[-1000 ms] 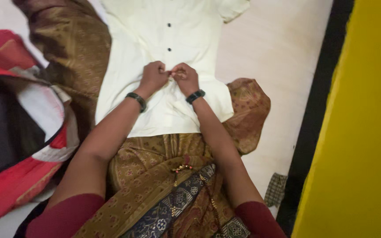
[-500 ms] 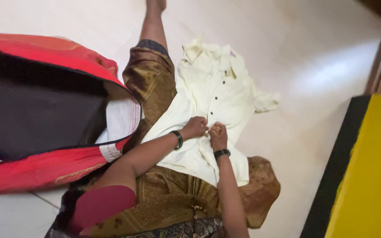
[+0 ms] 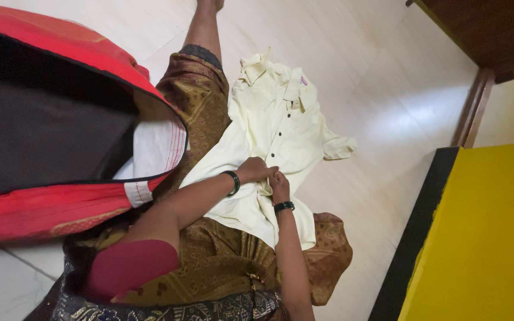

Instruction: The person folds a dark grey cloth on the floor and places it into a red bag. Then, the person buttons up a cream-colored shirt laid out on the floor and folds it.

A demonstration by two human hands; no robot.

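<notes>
Head view: left hand (image 3: 256, 171), right hand (image 3: 279, 182) both pinching cream shirt (image 3: 281, 128) placket, mid-front

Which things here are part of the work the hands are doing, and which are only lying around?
In use:
- shirt, pale yellow, spread over the lap and floor
- left hand and right hand, both pinching the shirt's button strip

Lying about:
- red bag, open
- white cloth inside it
- yellow block
- wooden furniture
</notes>
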